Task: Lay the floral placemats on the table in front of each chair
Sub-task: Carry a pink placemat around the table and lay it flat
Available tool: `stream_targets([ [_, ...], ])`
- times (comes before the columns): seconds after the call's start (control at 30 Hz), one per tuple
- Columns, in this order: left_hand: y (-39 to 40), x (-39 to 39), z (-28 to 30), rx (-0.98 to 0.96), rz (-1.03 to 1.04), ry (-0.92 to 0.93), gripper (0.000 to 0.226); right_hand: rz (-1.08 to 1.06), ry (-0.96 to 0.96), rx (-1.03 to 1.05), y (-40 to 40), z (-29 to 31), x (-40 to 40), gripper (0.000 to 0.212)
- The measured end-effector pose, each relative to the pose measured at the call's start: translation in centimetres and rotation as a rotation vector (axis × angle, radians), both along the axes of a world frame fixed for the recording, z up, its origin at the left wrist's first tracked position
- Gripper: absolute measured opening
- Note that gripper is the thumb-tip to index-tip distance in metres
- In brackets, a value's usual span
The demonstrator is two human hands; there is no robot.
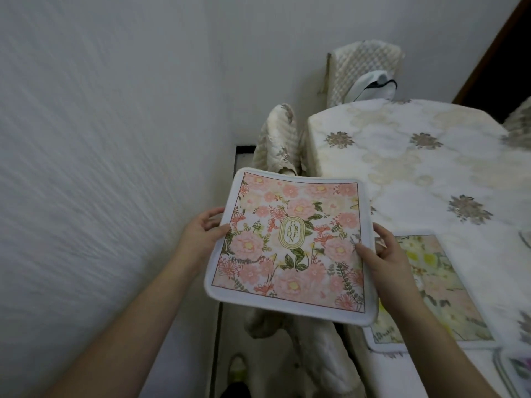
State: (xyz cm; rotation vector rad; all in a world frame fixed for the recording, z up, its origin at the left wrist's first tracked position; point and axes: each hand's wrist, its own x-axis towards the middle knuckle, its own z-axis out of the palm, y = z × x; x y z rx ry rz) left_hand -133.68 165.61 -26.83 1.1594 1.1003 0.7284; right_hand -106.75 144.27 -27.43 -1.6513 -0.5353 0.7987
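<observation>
Held placemat: a pink floral placemat (pixel 290 245) with "GARDEN" in a gold oval at its middle is held up in the air, tilted, off the left edge of the table (pixel 431 173); its right side overlaps the table's edge from above
Grip, left: the left hand (pixel 201 231) pinches the mat's left border, thumb on top, fingers curled beneath
Grip, right: the right hand (pixel 379 254) holds the mat's right border, thumb on the printed face, fingers behind
Laid mats: a yellow-green floral placemat (pixel 436 297) lies flat on the table just right of the right hand; the corner of another mat (pixel 514 369) shows at the bottom right, cut off by the frame
Table: covered in a white cloth with beige flower motifs; the far stretch of cloth carries nothing
Chairs: a quilted-cover chair (pixel 275 139) stands between wall and table beyond the held mat; a second chair (pixel 365 67) stands at the far end, a white bag (pixel 373 84) leaning against it
Room: the wall (pixel 100 139) runs close along the left; only a narrow strip of floor separates it from the table
</observation>
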Motion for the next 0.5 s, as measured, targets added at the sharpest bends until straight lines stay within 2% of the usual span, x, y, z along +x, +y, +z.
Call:
stream_targets([
  [0.33,10.0,9.2,-1.6,-0.075,-0.304,-0.023,0.032,-0.345,0.028,-0.004,2.1,-1.5,0.8,0.046],
  [0.5,11.9,14.6,-0.9,-0.062,-0.448,-0.018,0.032,-0.502,0.040,0.025,1.7,-1.3,1.3,0.045],
])
